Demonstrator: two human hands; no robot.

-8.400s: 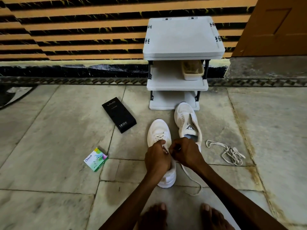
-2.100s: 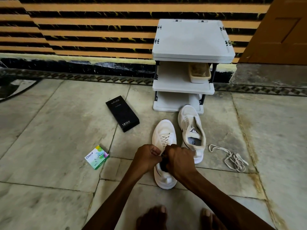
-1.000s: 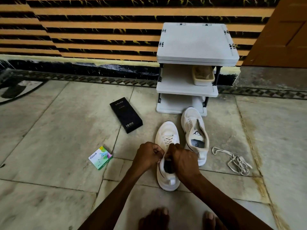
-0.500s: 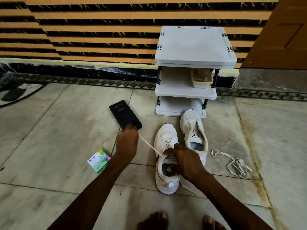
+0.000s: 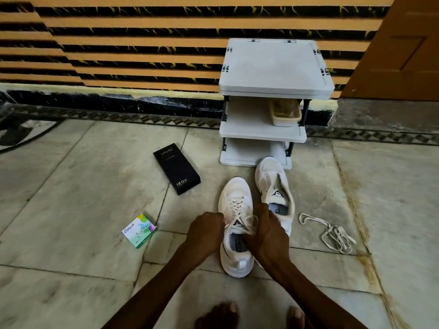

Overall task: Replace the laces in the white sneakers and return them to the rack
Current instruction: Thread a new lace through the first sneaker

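Two white sneakers stand on the stone floor in front of the white rack (image 5: 261,134). The near sneaker (image 5: 235,255) carries a cream lace (image 5: 237,207) threaded up its front. My left hand (image 5: 205,233) pinches one lace end at the shoe's left side. My right hand (image 5: 267,233) grips the other lace end at the collar on the right. The far sneaker (image 5: 273,184) has no lace and lies with its tongue open. A loose lace (image 5: 332,233) sits tangled on the floor to the right.
A black phone box (image 5: 177,172) lies left of the rack, and a small green Odonil box (image 5: 139,230) lies nearer me. A beige tray (image 5: 283,113) sits on the rack's middle shelf. My bare toes (image 5: 223,314) show at the bottom edge. A wooden door (image 5: 399,43) stands at right.
My left hand, which had drawn the lace out far to the left, has come back beside the near sneaker. Both hands now meet at the shoe's top eyelets.
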